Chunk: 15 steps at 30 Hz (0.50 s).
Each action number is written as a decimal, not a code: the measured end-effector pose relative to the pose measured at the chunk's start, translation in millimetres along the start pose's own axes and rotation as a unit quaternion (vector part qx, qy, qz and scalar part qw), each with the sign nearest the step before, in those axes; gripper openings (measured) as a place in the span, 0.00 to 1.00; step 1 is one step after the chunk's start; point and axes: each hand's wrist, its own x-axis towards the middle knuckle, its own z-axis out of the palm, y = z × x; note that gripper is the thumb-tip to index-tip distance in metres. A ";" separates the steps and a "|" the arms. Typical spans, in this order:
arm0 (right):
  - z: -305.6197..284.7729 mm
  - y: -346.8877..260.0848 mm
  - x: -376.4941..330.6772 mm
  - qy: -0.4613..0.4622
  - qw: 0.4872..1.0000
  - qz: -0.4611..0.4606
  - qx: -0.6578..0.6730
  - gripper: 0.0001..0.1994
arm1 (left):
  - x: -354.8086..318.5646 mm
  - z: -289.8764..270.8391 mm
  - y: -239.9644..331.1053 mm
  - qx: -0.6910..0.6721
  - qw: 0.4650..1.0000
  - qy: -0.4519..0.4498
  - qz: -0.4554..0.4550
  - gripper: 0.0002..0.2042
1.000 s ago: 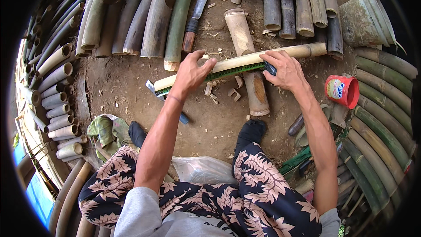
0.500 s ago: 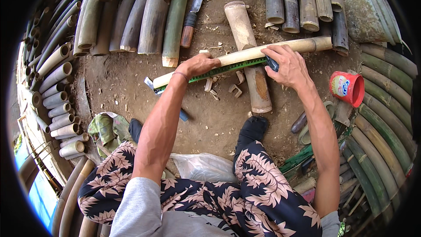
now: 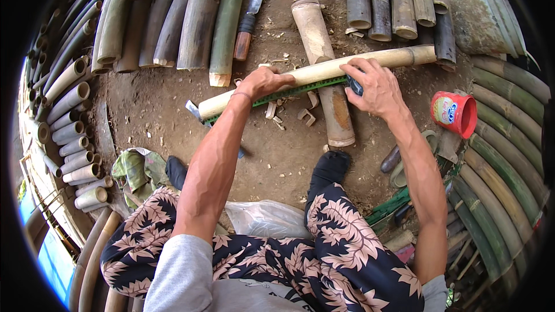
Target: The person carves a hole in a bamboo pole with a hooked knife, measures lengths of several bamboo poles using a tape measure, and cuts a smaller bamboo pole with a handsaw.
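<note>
A pale pole [image 3: 324, 70] lies across a short log [image 3: 321, 63], running from about 8 o'clock to 2 o'clock on the dirt floor [image 3: 144, 104]. A green ruler [image 3: 289, 90] is laid flat along the pole's near side, touching it.

The left hand [image 3: 263, 81] is closed down over pole and ruler near their left third, pinning the two together. The right hand [image 3: 376, 86] presses on the pole at the ruler's right end, its fingers curled round a small dark thing [image 3: 355, 85], probably a marker, though the view is too small to be sure.

To measure well, the ruler should stay tight against the pole along its whole length, so the left hand ought to bear straight down rather than push sideways, which would roll the pole on the log. The ruler's far left end should sit flush with the cut end at 8 o'clock before any mark is made. The right hand should mark square to the pole, close against the ruler's edge.

A knife [image 3: 251, 14] lies at 12 o'clock, a red cup [image 3: 454, 114] at 3 o'clock, chips [image 3: 289, 114] beneath the pole.
</note>
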 end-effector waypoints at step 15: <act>98.3 -111.1 -259.2 -0.014 0.885 0.421 0.200 0.38 | -7.3 9.7 2.1 0.210 0.946 0.100 0.226 0.17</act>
